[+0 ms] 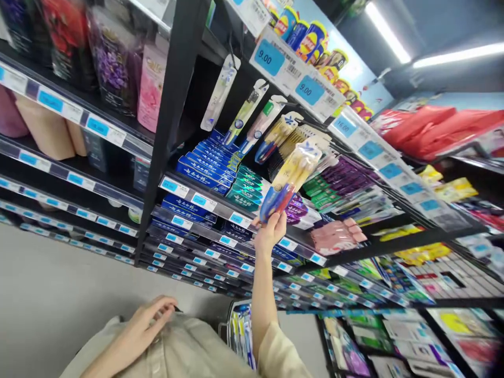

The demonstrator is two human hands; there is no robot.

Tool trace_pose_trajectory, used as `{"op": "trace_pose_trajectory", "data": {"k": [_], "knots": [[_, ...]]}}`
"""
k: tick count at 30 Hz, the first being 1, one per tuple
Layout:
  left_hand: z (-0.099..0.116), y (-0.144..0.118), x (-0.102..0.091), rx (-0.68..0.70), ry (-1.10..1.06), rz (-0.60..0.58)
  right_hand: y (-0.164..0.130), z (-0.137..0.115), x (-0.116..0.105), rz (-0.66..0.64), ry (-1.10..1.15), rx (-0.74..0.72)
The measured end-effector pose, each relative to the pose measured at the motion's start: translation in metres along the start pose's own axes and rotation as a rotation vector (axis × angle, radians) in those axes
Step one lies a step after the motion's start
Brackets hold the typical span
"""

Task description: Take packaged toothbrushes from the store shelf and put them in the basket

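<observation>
— While I look up at the shelves, what is my right hand (271, 231) doing?

— It is raised high, and its fingers pinch the bottom of a toothbrush pack (291, 178). The pack is yellow with red and blue at the low end, and it sticks up and tilts to the right, above the hand.

— And behind it?

— More toothbrushes (252, 113) hang just past the pack, and blue boxes (205, 165) lie to the left of the hand.

— My left hand (147, 320)?

— It is low, curled on my beige shirt (185, 349), fingers pressed on something small and dark I cannot make out.
</observation>
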State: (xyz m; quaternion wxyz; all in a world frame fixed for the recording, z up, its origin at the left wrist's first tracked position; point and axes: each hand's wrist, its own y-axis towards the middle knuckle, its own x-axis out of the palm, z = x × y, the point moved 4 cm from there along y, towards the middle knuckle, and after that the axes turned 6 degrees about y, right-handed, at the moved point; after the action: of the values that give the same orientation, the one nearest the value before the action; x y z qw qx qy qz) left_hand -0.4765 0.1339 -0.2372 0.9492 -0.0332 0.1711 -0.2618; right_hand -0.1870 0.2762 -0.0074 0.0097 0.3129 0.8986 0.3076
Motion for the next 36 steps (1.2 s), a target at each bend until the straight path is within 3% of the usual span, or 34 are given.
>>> {"op": "trace_pose_trajectory", "data": {"k": [5,10,19,29,36], "knots": [[-0.007,-0.002,-0.040,0.037,0.037,-0.017,0.011,-0.023,0.011,0.097,-0.068,-0.066],[-0.015,-0.006,-0.057,0.066,0.064,-0.056,0.012,-0.040,0.027,0.102,-0.069,-0.024],[-0.035,-0.013,-0.065,0.096,0.124,-0.087,-0.001,-0.048,0.039,0.148,-0.071,-0.019],[-0.062,-0.023,-0.060,0.102,0.063,-0.099,-0.007,-0.055,0.046,0.125,-0.053,0.011],[-0.072,-0.020,-0.058,0.121,0.035,-0.111,0.009,-0.045,0.057,0.099,-0.032,0.070]]}}
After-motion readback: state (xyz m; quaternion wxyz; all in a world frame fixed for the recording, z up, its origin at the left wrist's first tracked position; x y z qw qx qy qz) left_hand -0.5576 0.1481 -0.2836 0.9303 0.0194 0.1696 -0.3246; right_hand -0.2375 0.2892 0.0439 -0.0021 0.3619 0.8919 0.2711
